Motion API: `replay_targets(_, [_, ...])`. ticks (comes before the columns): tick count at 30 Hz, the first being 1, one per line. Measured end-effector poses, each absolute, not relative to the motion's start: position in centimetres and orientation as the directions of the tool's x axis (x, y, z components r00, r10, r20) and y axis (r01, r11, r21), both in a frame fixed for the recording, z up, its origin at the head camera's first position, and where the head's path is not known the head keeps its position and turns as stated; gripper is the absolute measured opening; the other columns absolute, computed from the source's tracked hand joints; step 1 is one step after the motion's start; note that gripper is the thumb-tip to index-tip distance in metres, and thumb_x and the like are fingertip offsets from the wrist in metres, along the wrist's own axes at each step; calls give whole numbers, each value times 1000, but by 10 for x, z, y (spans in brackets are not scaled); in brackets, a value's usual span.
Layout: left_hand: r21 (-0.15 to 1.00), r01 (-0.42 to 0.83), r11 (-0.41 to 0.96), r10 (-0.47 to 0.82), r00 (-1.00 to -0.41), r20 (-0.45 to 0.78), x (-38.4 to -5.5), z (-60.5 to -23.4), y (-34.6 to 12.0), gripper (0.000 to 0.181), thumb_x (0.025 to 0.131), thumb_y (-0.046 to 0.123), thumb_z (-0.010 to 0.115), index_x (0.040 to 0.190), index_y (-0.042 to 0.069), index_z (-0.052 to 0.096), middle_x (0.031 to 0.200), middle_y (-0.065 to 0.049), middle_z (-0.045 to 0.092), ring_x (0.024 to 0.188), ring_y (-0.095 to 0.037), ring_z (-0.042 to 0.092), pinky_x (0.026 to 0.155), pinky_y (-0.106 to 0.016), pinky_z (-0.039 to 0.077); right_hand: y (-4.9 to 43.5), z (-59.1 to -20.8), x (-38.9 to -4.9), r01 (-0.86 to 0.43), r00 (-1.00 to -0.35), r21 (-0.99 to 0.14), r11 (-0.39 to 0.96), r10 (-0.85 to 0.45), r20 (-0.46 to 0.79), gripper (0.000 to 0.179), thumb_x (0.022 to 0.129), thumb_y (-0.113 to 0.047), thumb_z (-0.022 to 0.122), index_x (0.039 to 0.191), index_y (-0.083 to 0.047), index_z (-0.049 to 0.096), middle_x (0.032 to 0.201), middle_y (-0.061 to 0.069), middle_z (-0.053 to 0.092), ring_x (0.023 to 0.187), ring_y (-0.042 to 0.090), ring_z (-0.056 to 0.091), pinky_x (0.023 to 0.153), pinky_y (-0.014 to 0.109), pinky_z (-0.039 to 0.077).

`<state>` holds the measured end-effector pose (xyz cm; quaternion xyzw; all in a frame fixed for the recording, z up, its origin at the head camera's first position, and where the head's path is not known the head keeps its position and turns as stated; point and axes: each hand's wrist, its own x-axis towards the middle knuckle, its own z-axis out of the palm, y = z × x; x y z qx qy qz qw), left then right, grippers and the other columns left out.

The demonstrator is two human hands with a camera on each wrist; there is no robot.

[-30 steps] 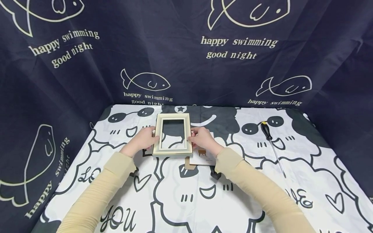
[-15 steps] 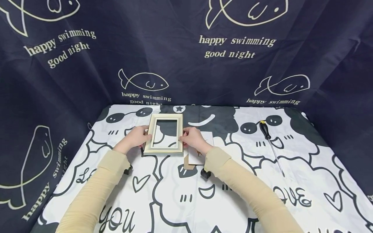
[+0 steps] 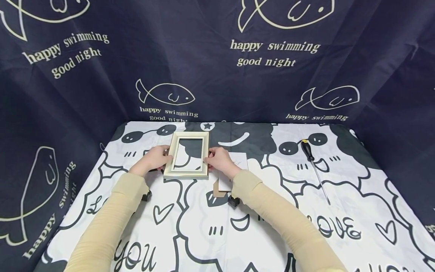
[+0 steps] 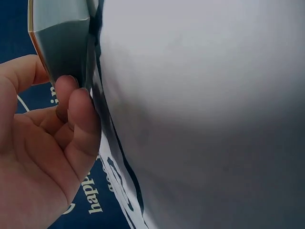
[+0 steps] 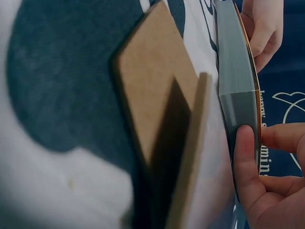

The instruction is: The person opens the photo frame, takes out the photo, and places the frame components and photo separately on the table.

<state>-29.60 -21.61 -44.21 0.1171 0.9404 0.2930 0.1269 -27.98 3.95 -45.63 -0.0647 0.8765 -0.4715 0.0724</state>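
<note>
A cream-gold picture frame (image 3: 186, 175) lies or hovers just at the cloth in the head view, its opening showing the cloth's print behind. My left hand (image 3: 153, 158) pinches its left side, and my right hand (image 3: 221, 160) pinches the right side. From the left wrist, thumb and fingers (image 4: 78, 109) hold the deep side wall of the frame (image 4: 62, 47). The right wrist view has that hand (image 5: 267, 191) gripping the opposite end of the frame (image 5: 238, 67). Beside my right hand is a white card (image 3: 240, 160) with small marks, over a brown board (image 3: 219, 190).
To the right lies a screwdriver (image 3: 314, 170) with a black and yellow handle, its shaft pointing toward me. A white cloth (image 3: 204, 249) with black cartoon prints covers the table. Dark blue printed curtains (image 3: 217, 60) enclose the back and sides.
Both hands have carried the picture frame a short way left, uncovering more of the white card and brown board. The screwdriver stays where it was; the head view has shifted slightly.
</note>
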Motion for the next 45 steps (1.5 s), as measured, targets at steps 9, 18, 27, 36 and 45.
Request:
replay_targets(9, [574,103,812,261,-944,-199,-298,-445,-217,58,91,18,51,141,-6,35,72,-10,60,46,-14,53,46,-29,46,37,-457,-281,-53,-979,-851,523,-194,-58,27,83,-7,67,107,5,62,72,4,57,52,15,64,51,24,53])
replay_targets(18, [497,93,863,221,-953,-205,-295,-440,-211,57,93,21,51,139,-8,37,70,-9,62,46,-12,53,45,-26,45,41,-456,-278,-15,-973,-884,467,-211,-96,43,86,-9,65,124,8,55,72,3,58,52,13,63,53,25,54])
replay_targets(27, [323,106,941,155,-979,-131,-286,-432,-201,41,93,23,49,120,-7,55,95,-19,66,72,-22,60,67,-37,51,60,-449,-274,-37,-952,-858,512,-279,-125,44,89,-10,62,129,7,52,78,11,64,59,17,66,57,26,55])
replay_targets(36, [225,131,966,128,-991,28,-267,-417,-179,26,91,16,54,95,-8,61,75,-18,60,57,-25,56,49,-36,47,90,-433,-270,-46,-948,-809,586,-280,-149,37,89,-13,62,123,2,60,84,13,66,59,16,66,57,29,55])
replay_targets(45, [214,215,953,202,-976,81,-251,-408,-150,32,89,18,60,105,-10,63,89,-23,64,67,-31,64,56,-41,52,121,-420,-262,-69,-956,-736,674,-255,-145,33,88,-15,62,118,-1,63,85,13,67,61,17,67,58,25,53])
